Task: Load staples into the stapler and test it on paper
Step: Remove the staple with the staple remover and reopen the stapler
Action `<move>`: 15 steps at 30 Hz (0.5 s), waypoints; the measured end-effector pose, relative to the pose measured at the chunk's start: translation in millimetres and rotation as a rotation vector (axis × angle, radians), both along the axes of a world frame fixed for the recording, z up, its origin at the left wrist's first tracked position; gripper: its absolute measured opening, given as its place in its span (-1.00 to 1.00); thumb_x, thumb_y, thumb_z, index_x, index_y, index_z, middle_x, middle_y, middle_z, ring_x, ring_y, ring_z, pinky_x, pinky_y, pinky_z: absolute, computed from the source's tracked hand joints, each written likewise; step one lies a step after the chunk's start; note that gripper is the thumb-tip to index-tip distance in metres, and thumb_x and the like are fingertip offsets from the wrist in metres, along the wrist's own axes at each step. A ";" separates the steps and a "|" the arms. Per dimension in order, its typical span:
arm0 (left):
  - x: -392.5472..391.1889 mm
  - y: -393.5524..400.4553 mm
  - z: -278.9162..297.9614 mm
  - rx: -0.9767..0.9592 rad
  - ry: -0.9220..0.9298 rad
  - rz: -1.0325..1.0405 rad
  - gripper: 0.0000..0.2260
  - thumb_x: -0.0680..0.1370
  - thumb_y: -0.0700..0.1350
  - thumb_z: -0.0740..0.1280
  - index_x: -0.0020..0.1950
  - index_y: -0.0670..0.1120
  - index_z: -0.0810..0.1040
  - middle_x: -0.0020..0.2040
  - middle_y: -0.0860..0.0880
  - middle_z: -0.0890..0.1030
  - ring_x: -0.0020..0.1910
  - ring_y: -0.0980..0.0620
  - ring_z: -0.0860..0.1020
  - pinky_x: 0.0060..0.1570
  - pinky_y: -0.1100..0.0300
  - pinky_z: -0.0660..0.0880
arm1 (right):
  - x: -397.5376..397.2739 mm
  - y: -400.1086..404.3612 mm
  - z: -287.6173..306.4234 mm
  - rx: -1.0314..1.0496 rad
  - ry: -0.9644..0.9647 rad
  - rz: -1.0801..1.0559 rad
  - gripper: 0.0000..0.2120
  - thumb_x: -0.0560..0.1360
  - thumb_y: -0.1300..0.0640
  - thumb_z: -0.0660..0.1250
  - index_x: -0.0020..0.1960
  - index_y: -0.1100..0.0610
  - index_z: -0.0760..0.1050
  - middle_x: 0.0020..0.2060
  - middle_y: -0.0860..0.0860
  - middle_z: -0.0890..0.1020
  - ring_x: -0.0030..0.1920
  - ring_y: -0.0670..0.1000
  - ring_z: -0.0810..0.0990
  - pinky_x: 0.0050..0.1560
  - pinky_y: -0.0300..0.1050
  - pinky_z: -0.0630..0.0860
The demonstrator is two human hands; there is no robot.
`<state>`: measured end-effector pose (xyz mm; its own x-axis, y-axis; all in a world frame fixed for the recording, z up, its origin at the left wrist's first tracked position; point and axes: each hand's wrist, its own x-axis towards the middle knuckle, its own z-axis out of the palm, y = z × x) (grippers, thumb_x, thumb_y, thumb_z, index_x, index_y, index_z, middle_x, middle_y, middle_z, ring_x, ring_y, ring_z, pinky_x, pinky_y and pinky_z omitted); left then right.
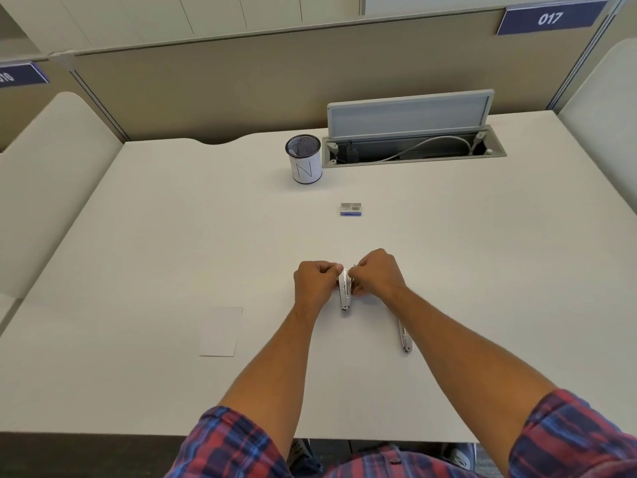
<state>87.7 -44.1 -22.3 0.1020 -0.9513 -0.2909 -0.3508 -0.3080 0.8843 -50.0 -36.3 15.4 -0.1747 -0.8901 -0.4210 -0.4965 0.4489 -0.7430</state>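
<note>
Plaid sleeves; my left hand and right hand both pinch silver stapler on desk; paper left; staple box beyond

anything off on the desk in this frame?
One oddity: a second metal piece lies on the desk by the right forearm, apart from the stapler both hands hold. Whether it belongs to that stapler, I cannot tell. The paper lies flat, the staple box sits closed; nothing spilled.
</note>
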 end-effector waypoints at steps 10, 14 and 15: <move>8.5 10.3 5.3 0.110 -0.030 -0.117 -0.91 0.44 -0.21 0.52 -0.23 -0.21 0.73 -0.31 -0.14 0.72 -0.33 -0.06 0.73 -0.17 0.05 0.69 | -4.9 15.1 0.2 0.115 -0.002 0.034 -0.76 0.36 0.33 0.33 -0.08 0.50 0.60 -0.27 0.30 0.72 -0.21 0.24 0.75 -0.02 0.19 0.69; 15.1 12.0 14.4 0.192 -0.049 -0.168 -0.87 0.41 -0.23 0.53 -0.22 -0.29 0.69 -0.32 -0.20 0.71 -0.30 -0.13 0.73 -0.20 0.05 0.69 | -6.4 18.8 1.1 0.170 -0.049 0.073 -0.77 0.40 0.36 0.36 -0.04 0.53 0.60 -0.25 0.31 0.72 -0.21 0.23 0.76 0.02 0.17 0.69; 16.1 12.6 16.1 0.207 -0.055 -0.179 -0.86 0.41 -0.24 0.53 -0.21 -0.32 0.69 -0.31 -0.21 0.71 -0.28 -0.15 0.73 -0.20 0.04 0.69 | -6.4 19.8 1.5 0.179 -0.051 0.086 -0.79 0.41 0.36 0.36 -0.07 0.53 0.60 -0.24 0.32 0.72 -0.20 0.24 0.76 0.02 0.16 0.69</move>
